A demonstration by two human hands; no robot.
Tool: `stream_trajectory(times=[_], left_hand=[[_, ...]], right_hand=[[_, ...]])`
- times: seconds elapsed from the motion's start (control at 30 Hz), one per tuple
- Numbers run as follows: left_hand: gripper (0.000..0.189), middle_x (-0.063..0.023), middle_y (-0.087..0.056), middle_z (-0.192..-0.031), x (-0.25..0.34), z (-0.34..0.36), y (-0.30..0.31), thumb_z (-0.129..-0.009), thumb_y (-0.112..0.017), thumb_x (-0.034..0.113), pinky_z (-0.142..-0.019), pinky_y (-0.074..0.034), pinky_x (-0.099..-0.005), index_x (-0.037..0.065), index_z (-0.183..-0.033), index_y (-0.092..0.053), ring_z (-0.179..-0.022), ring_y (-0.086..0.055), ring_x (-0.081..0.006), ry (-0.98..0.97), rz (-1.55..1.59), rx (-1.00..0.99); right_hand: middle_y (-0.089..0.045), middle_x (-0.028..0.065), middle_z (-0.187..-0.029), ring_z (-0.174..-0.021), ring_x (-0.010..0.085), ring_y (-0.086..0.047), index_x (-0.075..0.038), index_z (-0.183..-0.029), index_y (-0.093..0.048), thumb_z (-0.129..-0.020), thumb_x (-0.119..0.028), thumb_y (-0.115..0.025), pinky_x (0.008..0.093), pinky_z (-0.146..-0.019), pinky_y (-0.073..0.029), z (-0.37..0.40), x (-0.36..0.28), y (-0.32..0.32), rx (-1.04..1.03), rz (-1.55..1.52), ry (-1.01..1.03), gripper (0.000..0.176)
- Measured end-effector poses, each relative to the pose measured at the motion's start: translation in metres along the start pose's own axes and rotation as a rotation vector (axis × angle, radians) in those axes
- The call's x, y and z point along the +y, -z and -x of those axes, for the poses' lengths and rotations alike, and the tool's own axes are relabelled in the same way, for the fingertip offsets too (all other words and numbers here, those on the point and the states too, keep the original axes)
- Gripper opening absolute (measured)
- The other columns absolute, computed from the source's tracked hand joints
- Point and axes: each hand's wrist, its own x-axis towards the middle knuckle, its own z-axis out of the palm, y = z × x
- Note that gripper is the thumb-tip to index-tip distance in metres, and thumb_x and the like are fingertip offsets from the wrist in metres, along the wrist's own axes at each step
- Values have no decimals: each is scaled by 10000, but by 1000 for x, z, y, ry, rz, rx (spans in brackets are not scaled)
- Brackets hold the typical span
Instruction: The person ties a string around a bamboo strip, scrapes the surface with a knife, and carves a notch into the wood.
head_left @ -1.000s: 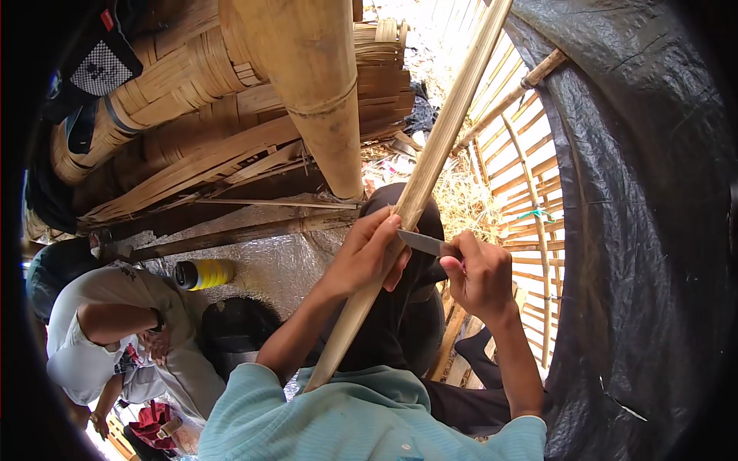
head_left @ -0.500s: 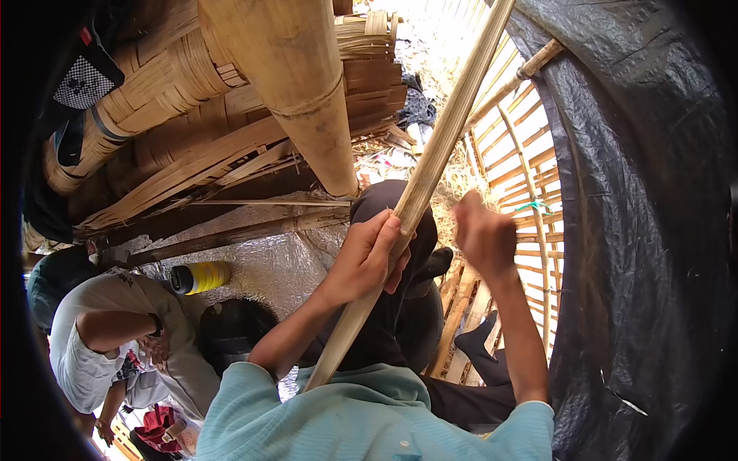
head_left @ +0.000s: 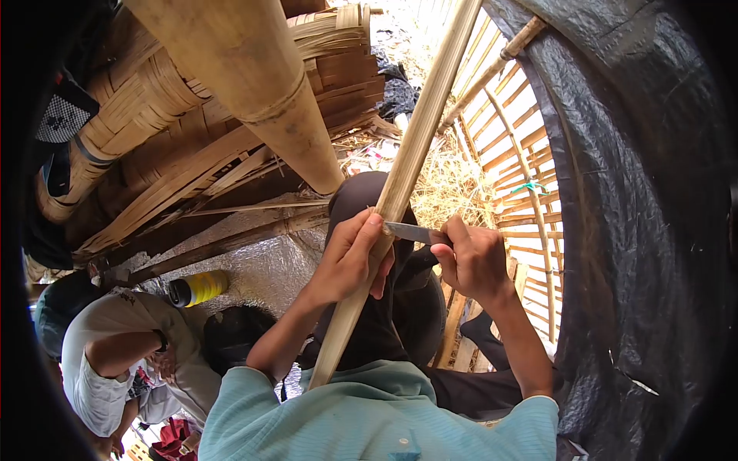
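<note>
A long split bamboo strip (head_left: pixel 419 146) runs slantwise from my chest up past the top of the view. My left hand (head_left: pixel 352 257) is wrapped round it near its middle, over my dark-trousered knee (head_left: pixel 361 188). In my right hand (head_left: pixel 477 257) is a knife (head_left: pixel 415 232), its blade pointing left. The blade's tip end meets the strip just beside my left thumb. The knife's handle is mostly hidden inside my fist.
A thick bamboo post (head_left: pixel 261 84) stands ahead on the left, by woven bamboo panels (head_left: pixel 146 107). Black sheeting (head_left: pixel 615 192) hangs at right beside a bamboo lattice (head_left: pixel 523 161). Another person (head_left: pixel 131 353) sits at left, near a yellow-and-black cylinder (head_left: pixel 198 288).
My right hand has come down and left, bringing the knife blade against the bamboo strip. My left hand keeps its hold. The whole view has shifted slightly.
</note>
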Motion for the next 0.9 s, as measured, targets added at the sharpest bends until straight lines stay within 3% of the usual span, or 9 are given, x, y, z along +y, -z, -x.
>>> stream_trajectory(times=[0.2,0.53,0.6,0.73,0.9], left_hand=[[341,-69,-513,-575,-7,3,-1,-1024,-282,294,-322,-423,-247,23,-958,-478,-353,-497,-153,4,10,-26],[374,-75,-511,-553,-6,-6,-1,-1026,-271,292,-317,-416,-244,3,-958,-497,-342,-498,-150,37,0,-27],[376,-77,-509,-551,-9,-7,-2,-1026,-275,291,-315,-413,-242,-6,-948,-492,-341,-495,-145,-10,-68,-17],[373,-73,-505,-547,-6,-8,-3,-1026,-278,283,-312,-412,-240,-12,-933,-487,-339,-494,-140,-3,-57,-22],[356,-63,-508,-544,-10,-8,-3,-1026,-290,265,-311,-406,-234,-10,-927,-495,-338,-497,-135,-31,-17,-11]], right_hand=[[-496,65,-532,-453,247,-551,-83,-727,-455,-952,-450,-433,344,-423,-425,-16,-11,-7,22,28,77,430],[-475,76,-477,-412,259,-547,-83,-705,-446,-963,-437,-411,354,-388,-432,-31,5,-19,57,50,-39,439],[-476,82,-481,-409,262,-542,-87,-697,-454,-965,-447,-398,360,-388,-429,-26,-4,-20,46,24,95,453],[-495,83,-514,-424,260,-547,-85,-692,-450,-958,-453,-414,357,-397,-424,-33,9,-13,48,94,-19,456],[-468,64,-493,-436,242,-555,-95,-689,-447,-958,-446,-420,347,-390,-419,-29,-1,-13,-9,52,135,443]])
